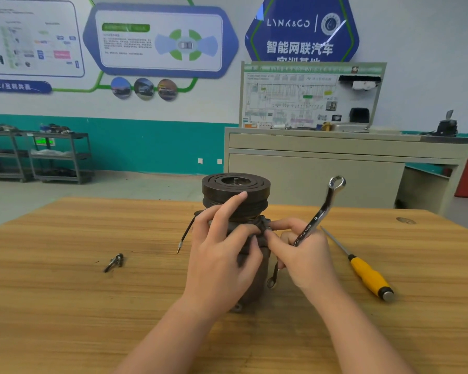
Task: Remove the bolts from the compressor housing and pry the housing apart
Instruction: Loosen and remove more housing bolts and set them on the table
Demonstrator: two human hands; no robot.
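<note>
In the head view, the compressor is standing upright near the middle of the wooden table, pulley end up. The left hand is wrapping around its body, fingers curled on the housing and the forefinger lying straight against the pulley. The right hand is carrying the ring spanner tucked in its palm while its thumb and fingertips are pinching a bolt at the housing flange — apparently spinning it out by hand. Loose bolts are lying well apart to the left; a yellow-handled screwdriver is lying to the right, probably for the prying. To do this step well, the left hand should be keeping the body from turning, and the fingers should be drawing the bolt straight along its axis — then setting it with the others.
</note>
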